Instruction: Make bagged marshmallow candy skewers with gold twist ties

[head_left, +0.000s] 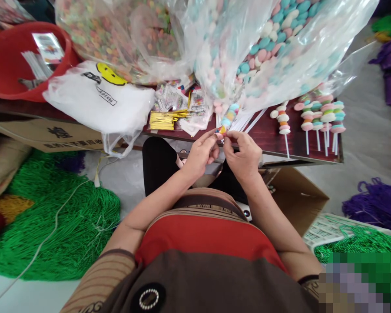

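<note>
Both hands meet at the table's front edge, around the lower end of a wrapped candy skewer [229,116] with blue and orange pieces. My left hand [202,151] pinches the wrapper's gathered end, fingers closed. Against it, my right hand [244,152] has thumb and forefinger pressed together at the same end. Just left of the skewer lie printed clear wrappers [198,108] and a bundle of gold twist ties [162,121]. White sticks [246,121] lie behind my right hand. Finished-looking candy skewers [327,114] rest at the table's right, with one separate skewer [283,121] beside them.
Large clear bags of ring candies [124,39] and pastel candies [263,48] stand along the back. A red basin [6,56] and a white plastic bag [97,100] are at left. An open cardboard box [293,195] sits below right, green netting [68,226] on the floor left.
</note>
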Tool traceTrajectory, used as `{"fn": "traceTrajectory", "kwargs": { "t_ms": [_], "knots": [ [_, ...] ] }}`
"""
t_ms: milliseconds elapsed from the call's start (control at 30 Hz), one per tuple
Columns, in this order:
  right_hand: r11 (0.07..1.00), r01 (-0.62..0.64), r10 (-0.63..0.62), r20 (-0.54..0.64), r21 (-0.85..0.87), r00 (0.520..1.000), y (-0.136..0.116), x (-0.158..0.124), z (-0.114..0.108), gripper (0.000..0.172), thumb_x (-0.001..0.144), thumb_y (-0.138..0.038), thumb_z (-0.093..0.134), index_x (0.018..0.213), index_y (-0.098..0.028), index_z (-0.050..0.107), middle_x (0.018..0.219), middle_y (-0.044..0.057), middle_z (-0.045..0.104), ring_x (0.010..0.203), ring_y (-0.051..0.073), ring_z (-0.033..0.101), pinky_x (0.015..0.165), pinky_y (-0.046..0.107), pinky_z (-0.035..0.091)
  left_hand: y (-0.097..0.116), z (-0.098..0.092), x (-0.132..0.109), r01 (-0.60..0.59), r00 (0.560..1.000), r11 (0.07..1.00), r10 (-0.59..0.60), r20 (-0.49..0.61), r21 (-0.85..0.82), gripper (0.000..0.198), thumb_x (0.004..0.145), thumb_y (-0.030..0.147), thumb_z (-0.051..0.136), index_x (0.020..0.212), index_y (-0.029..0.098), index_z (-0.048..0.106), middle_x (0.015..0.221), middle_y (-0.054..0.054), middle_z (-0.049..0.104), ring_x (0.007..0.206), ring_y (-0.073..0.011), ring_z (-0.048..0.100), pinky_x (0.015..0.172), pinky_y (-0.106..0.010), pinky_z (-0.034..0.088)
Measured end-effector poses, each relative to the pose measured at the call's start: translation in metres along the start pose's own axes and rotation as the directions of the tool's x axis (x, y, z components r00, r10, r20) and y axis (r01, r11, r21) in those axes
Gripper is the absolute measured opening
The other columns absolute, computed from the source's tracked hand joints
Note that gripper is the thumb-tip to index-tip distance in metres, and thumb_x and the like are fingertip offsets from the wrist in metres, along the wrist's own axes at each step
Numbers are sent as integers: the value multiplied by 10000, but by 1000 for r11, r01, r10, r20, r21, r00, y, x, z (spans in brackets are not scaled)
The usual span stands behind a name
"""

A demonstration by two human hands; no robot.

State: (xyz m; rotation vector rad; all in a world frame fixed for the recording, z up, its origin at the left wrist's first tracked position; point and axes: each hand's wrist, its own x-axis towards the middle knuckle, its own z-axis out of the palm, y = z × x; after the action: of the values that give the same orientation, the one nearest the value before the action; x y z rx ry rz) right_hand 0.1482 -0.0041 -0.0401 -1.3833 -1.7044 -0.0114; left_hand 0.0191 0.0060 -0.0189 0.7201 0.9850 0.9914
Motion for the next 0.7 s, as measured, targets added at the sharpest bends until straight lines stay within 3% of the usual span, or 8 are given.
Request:
{"fn": "traceTrajectory", "kwargs": {
  "t_ms": [167,333,533,633,700],
  "knots": [
    [998,-31,32,16,-47,999,2,0,1,83,934,-219,554,891,-238,622,811,22,737,706,160,695,695,288,532,-3,0,3,-20,1000,1000,20,-16,-14,295,956,292,629,1210,154,691,522,80,525,408,-31,396,381,-168,206],
    [995,40,-37,30,-91,999,3,-1,3,127,927,-192,523,828,-243,584,743,12,689,671,155,649,661,283,494,-11,-4,6,-41,998,998,43,-44,56,386,948,322,651,1310,190,668,637,57,605,427,-24,390,390,-187,233],
    [993,103,-97,98,-65,990,5,-10,7,154,903,-175,535,771,-244,575,659,1,629,643,154,625,660,285,497,-23,-7,8,-154,977,963,182,-113,221,421,933,304,670,1351,257,653,650,58,597,550,-61,488,537,-186,399],
    [992,125,-125,116,10,985,8,-9,5,162,883,-166,546,741,-239,572,647,-8,635,610,140,616,637,275,497,-22,-5,9,-131,985,977,148,-92,170,382,950,280,644,1329,230,647,665,52,618,558,-61,509,550,-180,415],
    [997,52,-57,85,65,995,10,-4,1,134,870,-173,561,754,-235,586,679,-11,660,612,133,620,633,269,508,-18,-3,9,-70,997,992,74,-34,101,334,952,308,645,1270,210,661,622,60,596,510,-52,484,513,-173,391]
  ]
}}
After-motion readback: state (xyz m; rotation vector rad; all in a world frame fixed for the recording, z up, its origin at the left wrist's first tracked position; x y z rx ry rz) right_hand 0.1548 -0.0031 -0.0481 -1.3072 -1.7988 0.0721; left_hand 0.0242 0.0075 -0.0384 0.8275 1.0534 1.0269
